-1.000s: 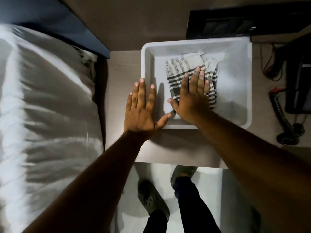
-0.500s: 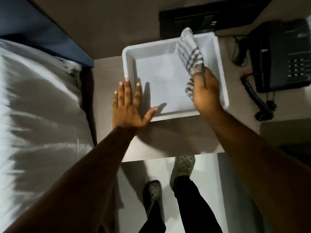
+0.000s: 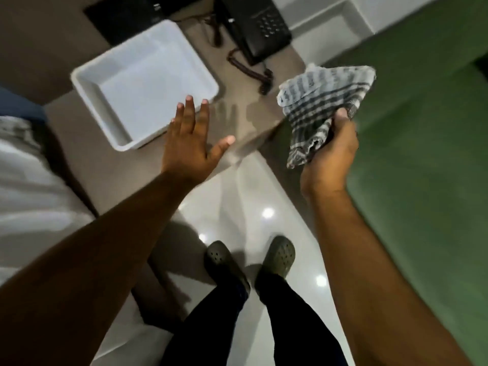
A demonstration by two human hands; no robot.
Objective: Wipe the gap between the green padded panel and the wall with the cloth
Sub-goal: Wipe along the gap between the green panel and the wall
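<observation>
My right hand [image 3: 331, 154] grips a grey-and-white checked cloth [image 3: 319, 101], held in the air beside the green padded panel [image 3: 422, 154] that fills the right side of the view. The cloth's loose end fans out up and to the left. My left hand [image 3: 190, 138] hovers flat, fingers spread, over the near corner of the bedside table [image 3: 237, 75], holding nothing. White wall [image 3: 330, 19] runs along the panel's upper edge; the gap itself is not clearly visible.
An empty white plastic tray [image 3: 87, 77] sits on the table. A black telephone [image 3: 253, 25] with a coiled cord stands behind it. A white-sheeted bed [image 3: 29, 186] lies at left. My feet in grey clogs [image 3: 280, 256] stand on glossy tile floor.
My right hand has lifted the cloth out of the tray and swung it right toward the green panel. My left hand came off the tray's edge. The view turned right.
</observation>
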